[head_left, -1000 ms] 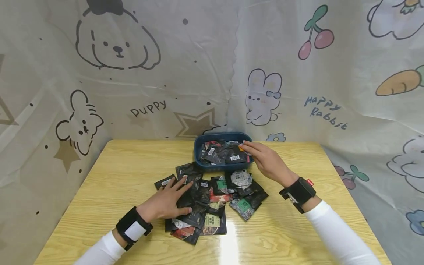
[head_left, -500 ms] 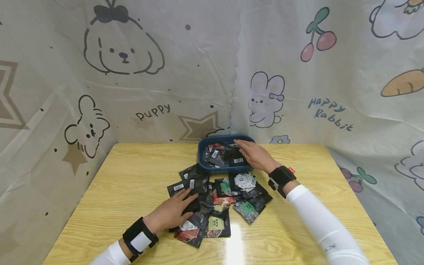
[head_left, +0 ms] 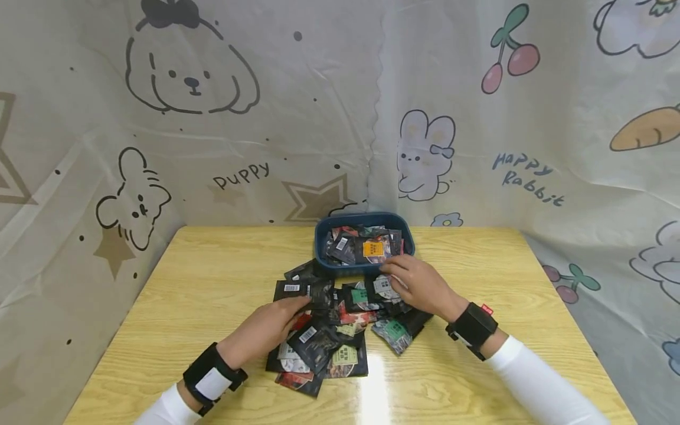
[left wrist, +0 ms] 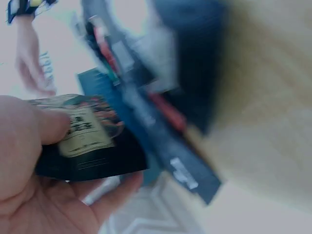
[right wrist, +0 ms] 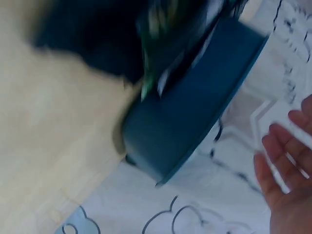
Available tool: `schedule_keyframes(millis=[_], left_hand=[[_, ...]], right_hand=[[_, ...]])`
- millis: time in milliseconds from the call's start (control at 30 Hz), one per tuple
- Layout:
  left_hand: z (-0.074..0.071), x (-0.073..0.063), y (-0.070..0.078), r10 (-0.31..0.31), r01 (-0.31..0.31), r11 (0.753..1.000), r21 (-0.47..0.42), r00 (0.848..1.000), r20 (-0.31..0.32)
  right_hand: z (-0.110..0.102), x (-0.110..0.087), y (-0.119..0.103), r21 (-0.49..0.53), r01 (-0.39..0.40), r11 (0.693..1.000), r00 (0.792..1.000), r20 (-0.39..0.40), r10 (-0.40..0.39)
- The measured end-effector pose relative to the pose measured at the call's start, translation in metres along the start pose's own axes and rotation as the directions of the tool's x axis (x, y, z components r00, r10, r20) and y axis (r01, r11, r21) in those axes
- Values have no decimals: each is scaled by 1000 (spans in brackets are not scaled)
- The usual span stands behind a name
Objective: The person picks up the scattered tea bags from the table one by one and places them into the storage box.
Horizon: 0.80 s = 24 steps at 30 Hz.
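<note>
My left hand (head_left: 264,330) pinches a black sachet (left wrist: 90,163). In the left wrist view the thumb lies on its printed side, beside a yellow label, with fingers behind it. My right hand (head_left: 425,287) is just in front of the dark blue bin (head_left: 350,271), over the right part of the sachet pile. Its fingers are loosely bent, and the right wrist view shows nothing in them. Many sachets lie in the bin, with an orange-labelled sachet (head_left: 366,251) face up on top. The loose pile includes a green-labelled sachet (head_left: 393,334) and a barcoded black sachet (head_left: 313,342).
A wooden table (head_left: 212,260) carries the bin near its back edge and the overlapping sachets in front. Behind and beside it hangs a pale curtain (head_left: 319,118) with cartoon drawings. Both wrist views are partly blurred.
My right hand has come back from over the bin towards the front, leaving an orange-labelled sachet on top inside. The left hand, earlier spread on the pile, now pinches a sachet.
</note>
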<state>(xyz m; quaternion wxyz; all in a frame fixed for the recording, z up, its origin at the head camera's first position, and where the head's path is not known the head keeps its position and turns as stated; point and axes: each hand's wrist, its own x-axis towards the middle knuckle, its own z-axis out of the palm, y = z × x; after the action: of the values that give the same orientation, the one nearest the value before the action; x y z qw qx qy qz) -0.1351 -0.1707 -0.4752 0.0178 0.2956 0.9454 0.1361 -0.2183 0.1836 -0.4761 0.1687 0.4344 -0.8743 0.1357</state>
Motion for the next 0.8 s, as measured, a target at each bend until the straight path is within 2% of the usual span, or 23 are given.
schedule_keyframes(millis=[100, 200, 300, 433, 600, 800], left_hand=[[-20, 10, 5, -9, 7, 999, -46, 998, -57], [-34, 24, 5, 43, -42, 999, 5, 991, -125], [-41, 43, 2, 87, -77, 995, 64, 983, -164], [-42, 75, -1, 113, -99, 991, 87, 979, -169], [-38, 113, -1, 141, -124, 987, 105, 975, -172], [-32, 149, -5, 183, -150, 970, 194, 969, -168]], right_hand=[[7, -14, -11, 32, -15, 999, 994, 106, 11], [19, -23, -13, 52, -118, 992, 967, 231, 103], [27, -29, -15, 56, -213, 975, 940, 283, 189], [32, -30, -17, 34, -229, 973, 935, 284, 210], [33, -28, -18, -7, -186, 982, 952, 245, 182], [35, -26, -16, -26, -98, 995, 975, 196, 101]])
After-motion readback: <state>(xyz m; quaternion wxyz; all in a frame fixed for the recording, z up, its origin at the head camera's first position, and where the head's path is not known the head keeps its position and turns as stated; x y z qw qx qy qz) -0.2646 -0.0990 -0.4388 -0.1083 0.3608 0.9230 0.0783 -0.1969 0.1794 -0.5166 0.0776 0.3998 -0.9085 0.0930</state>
